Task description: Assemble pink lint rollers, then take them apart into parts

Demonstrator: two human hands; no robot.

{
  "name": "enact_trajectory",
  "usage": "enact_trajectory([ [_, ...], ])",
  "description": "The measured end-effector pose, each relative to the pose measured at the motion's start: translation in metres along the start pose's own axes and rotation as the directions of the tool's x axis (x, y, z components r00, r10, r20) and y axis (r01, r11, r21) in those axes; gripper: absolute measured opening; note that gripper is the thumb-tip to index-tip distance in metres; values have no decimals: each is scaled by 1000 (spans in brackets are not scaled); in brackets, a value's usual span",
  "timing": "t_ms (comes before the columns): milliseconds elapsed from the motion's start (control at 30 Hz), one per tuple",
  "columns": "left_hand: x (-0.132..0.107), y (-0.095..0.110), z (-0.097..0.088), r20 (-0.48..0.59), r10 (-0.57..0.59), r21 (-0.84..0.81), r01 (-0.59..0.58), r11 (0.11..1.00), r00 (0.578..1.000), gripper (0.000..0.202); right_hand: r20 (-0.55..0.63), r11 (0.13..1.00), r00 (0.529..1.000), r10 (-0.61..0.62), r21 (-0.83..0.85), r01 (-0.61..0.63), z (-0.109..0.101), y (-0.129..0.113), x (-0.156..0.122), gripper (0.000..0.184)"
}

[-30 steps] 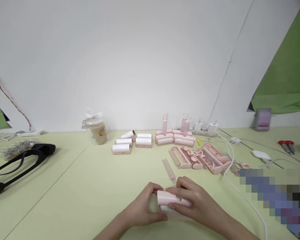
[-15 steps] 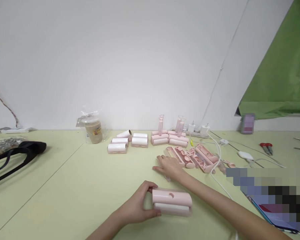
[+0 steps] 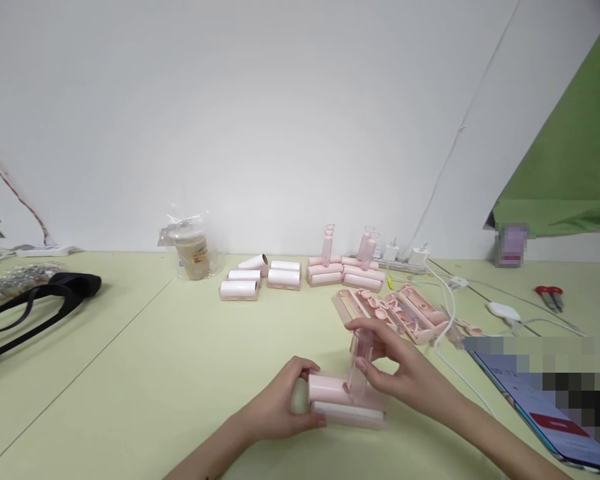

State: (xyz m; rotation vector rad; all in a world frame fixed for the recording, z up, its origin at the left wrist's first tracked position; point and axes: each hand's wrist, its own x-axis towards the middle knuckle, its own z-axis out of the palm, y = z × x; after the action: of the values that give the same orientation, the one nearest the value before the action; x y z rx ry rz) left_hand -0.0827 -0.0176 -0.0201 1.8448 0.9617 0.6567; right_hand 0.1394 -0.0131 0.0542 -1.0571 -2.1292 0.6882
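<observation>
A plain white wall (image 3: 300, 133) rises behind a pale green worktop (image 3: 130, 400), and at the near edge of that worktop, between the person's two hands, lies a pink case (image 3: 330, 388) with a white roll (image 3: 347, 412) showing along its near side. The case looks like thin, rigid plastic: probably light, stiff and a little slippery on its glossy curve, so it seems best held by its end, where finger and thumb can brace it without covering the top. The white roll looks softer on its surface and likely to mark or dent if squeezed. A see-through pink tube (image 3: 361, 367) stands nearly upright over the top of the case; slim and smooth, it should weigh little and might crack or skid if forced at an angle, so the grip belongs on its upper part, in line with its length. The left hand (image 3: 283, 408) comes in low from the left, fingers behind and thumb in front, clasping the left end of the case. The right hand (image 3: 403, 370) reaches in from the right, wrist raised, pinching the tube between thumb and fingers. Blur hides whether the tube's foot is seated in the case or merely touching it.
</observation>
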Motion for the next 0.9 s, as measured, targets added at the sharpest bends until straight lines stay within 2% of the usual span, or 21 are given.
enact_trajectory([
  [133,0,1,0,2,-8,-9,8,1000,1000,55,-8,995,996,-91,-50,90,4,-6,-1,41],
  [233,-1,1,0,-1,4,-3,-4,1000,1000,55,59,993,993,-105,-44,108,3,-6,-1,41],
  [500,-1,0,0,5,-4,1,4,1000,1000,54,142,998,989,-50,-37,56,-7,-4,0,30],
  [900,-2,3,0,11,-23,-14,23,1000,1000,52,289,992,956,41,-127,-4,-17,-24,11,12],
])
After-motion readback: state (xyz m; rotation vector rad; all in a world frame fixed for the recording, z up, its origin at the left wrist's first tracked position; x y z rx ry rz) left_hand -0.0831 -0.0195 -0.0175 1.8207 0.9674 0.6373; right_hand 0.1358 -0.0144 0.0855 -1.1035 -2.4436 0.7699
